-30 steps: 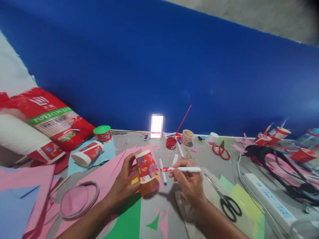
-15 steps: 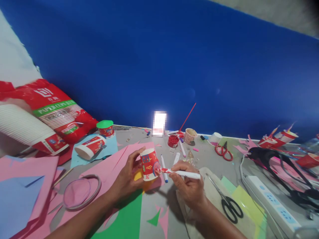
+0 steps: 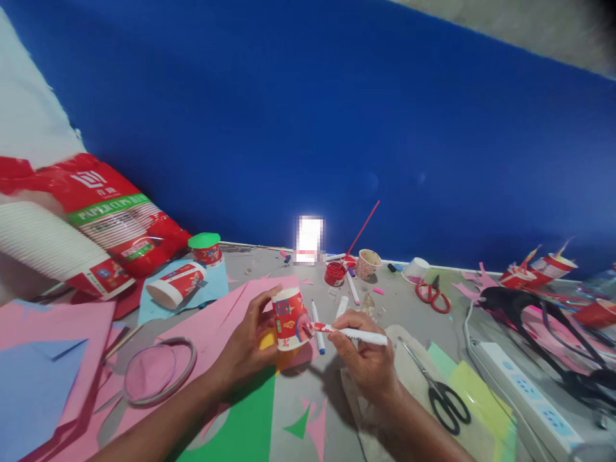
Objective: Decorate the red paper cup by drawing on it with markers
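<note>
Paper cup (image 3: pixel 287 321) slightly tilted, above table (image 3: pixel 286 414). Left hand (image 3: pixel 243 350) half-curled round its side. Right hand (image 3: pixel 370 366) closed, pinching marker (image 3: pixel 368 337); tip at cup's coloured patch, contact unclear. Beyond: blue-ended pen (image 3: pixel 316 324), black-handled scissors (image 3: pixel 434 383).

From R hand (image 3: pixel 363 346), bare tabletop (image 3: pixel 414 321) opens at approx. 2 o'clock, up to red-handled scissors (image 3: pixel 433 296); paint pot (image 3: pixel 335 274) at 11, w/ red stick (image 3: pixel 364 228) slanting up, obstructs a low pass; black scissors (image 3: pixel 448 405) at 4, power strip (image 3: pixel 528 390) beyond; from L hand (image 3: pixel 246 339), tipped cup (image 3: pixel 176 284) at 10, hoop (image 3: pixel 190 371) at 8; btwn forearms, room above flat scraps (image 3: pixel 297 425).
</note>
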`<state>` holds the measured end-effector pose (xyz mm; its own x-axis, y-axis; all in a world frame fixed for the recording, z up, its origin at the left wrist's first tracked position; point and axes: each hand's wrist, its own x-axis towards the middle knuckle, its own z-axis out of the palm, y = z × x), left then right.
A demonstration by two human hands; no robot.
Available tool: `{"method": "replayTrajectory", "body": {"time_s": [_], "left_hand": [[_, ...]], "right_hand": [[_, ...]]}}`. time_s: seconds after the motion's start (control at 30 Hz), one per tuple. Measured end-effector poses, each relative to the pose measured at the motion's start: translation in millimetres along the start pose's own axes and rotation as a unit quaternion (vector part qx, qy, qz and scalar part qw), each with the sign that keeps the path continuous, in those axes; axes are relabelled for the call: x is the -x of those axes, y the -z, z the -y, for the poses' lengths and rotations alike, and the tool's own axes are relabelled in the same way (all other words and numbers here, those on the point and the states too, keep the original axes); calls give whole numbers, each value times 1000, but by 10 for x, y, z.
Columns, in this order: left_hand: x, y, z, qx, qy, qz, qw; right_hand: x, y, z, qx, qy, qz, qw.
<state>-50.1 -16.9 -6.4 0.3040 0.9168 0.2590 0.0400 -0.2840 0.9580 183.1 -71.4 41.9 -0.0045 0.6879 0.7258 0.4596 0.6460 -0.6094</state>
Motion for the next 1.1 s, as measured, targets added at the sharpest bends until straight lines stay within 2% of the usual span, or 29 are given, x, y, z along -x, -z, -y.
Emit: {"method": "replayTrajectory", "body": {"time_s": [0.13, 0.23, 0.3, 0.47, 0.63, 0.77, 0.97, 1.1], "left_hand": [[1, 5, 41, 3, -5, 7, 1000], [-9, 9, 70, -4, -7, 7, 1000], [-10, 6, 61, 0, -6, 6, 1000], [2, -3, 3, 16, -3, 6, 1000], [2, 4, 30, -1, -5, -11, 1000], [1, -4, 30, 0, 6, 4, 1000], [-7, 2, 37, -4, -7, -5, 1000], [-7, 14, 47, -12, 0, 11, 1000]], "right_hand": [[-3, -13, 10, -2, 22, -1, 1000], [2, -18, 0, -4, 2, -5, 1000], [5, -17, -4, -5, -5, -7, 1000], [-1, -19, 5, 12, 28, -3, 1000], [-1, -17, 5, 5, -1, -17, 1000], [-8, -23, 23, 13, 10, -14, 1000], [-30, -21, 20, -3, -22, -29, 999], [-20, -17, 34, 1, -10, -24, 1000]]}}
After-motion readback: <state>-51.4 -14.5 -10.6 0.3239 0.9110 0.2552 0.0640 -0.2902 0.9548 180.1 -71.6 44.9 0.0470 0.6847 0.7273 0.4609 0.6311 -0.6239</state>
